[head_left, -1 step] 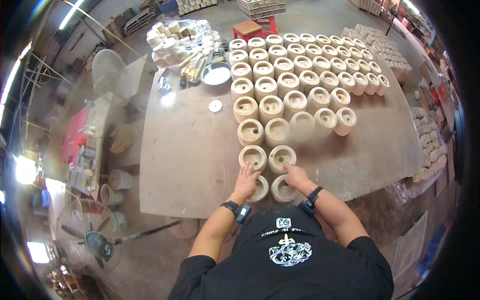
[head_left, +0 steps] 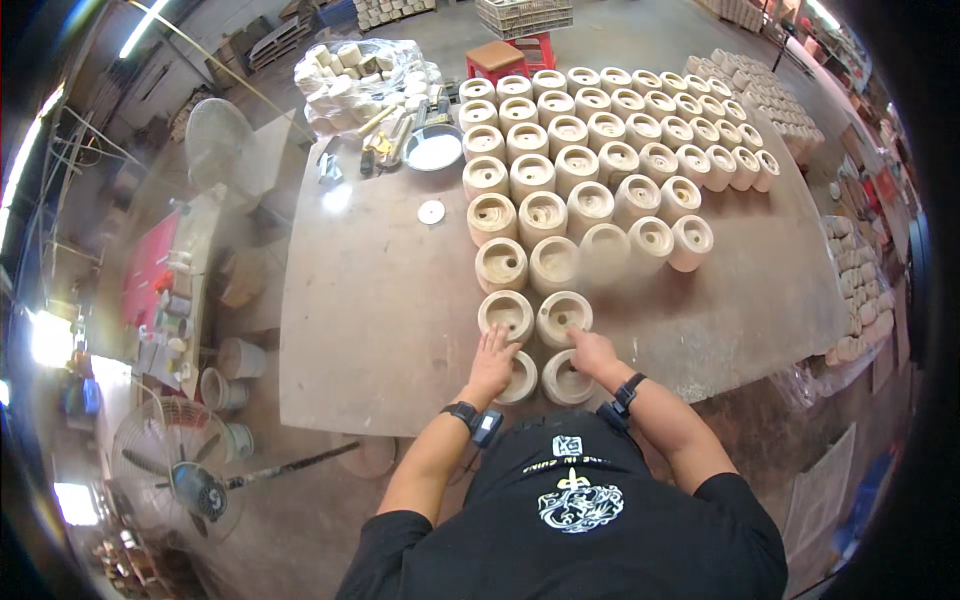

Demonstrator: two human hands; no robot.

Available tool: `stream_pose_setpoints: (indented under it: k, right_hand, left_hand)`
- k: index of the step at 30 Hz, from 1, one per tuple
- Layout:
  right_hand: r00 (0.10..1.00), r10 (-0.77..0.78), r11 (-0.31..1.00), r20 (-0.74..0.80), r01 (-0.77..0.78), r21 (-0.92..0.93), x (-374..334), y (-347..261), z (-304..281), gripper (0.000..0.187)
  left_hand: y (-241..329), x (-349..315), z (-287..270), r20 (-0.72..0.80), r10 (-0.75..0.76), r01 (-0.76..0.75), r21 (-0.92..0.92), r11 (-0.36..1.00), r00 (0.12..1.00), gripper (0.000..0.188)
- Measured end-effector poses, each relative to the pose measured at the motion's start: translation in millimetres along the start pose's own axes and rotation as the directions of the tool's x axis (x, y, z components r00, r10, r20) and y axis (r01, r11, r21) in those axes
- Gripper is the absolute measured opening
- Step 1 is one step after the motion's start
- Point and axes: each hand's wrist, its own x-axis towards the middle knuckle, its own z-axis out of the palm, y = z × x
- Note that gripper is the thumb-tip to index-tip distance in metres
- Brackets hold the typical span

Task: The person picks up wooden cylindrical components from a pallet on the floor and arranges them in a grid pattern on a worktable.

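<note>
Thick-walled, pale tan round pots, several with a small hole in the floor, stand in rows on a table. My left hand (head_left: pixel 491 361) is open, its fingers laid over the near rim of a pot (head_left: pixel 497 303). My right hand (head_left: pixel 592 353) is curled, its index finger reaching over the near rim into the neighbouring pot (head_left: pixel 563 301). Whether its other fingers hold anything is hidden. Nearest my body stand two more pots, a left one (head_left: pixel 521 385) partly under my left hand and a right one (head_left: pixel 566 388) below my right hand.
Beyond my hands, rows of pots (head_left: pixel 575 165) extend across the brown table (head_left: pixel 370 300). A pan (head_left: pixel 434 148), hand tools (head_left: pixel 380 150), a white disc (head_left: pixel 431 212) and a plastic-wrapped heap of pale pieces (head_left: pixel 350 85) lie at the far left. A fan (head_left: pixel 195 488) stands left.
</note>
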Motion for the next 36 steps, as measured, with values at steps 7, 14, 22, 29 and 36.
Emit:
stream_pose_setpoints:
  k: [7,14,22,29,36]
  right_hand:
    - [0.998,0.033,0.999,0.053,-0.031,-0.035,2.8,-0.8,-2.7,0.045]
    - [0.999,0.020,0.999,0.034,-0.019,-0.027,0.5,2.3,-0.6,0.047]
    - [0.999,-0.020,0.996,0.042,0.016,0.087,-18.3,7.7,-11.9,0.069]
    - [0.945,0.255,0.921,-0.202,-0.174,0.349,-92.9,91.6,5.0,0.056]
    - [0.773,0.616,0.761,0.151,-0.633,0.143,-254.8,137.9,63.7,0.043]
  left_hand:
    - [3.0,3.8,-2.3,0.053,-0.050,0.051,-0.027,0.998,0.997,0.040]
    - [6.1,3.2,-5.4,0.051,-0.044,0.046,-0.029,0.999,0.998,0.038]
    - [10.5,-4.5,-17.4,0.019,-0.046,0.048,-0.168,0.985,0.999,0.046]
    - [6.7,-54.0,-37.9,-0.122,-0.149,0.097,-0.352,0.931,0.981,0.062]
    - [0.3,-70.8,-32.1,-0.012,-0.123,0.104,-0.455,0.884,0.992,0.102]
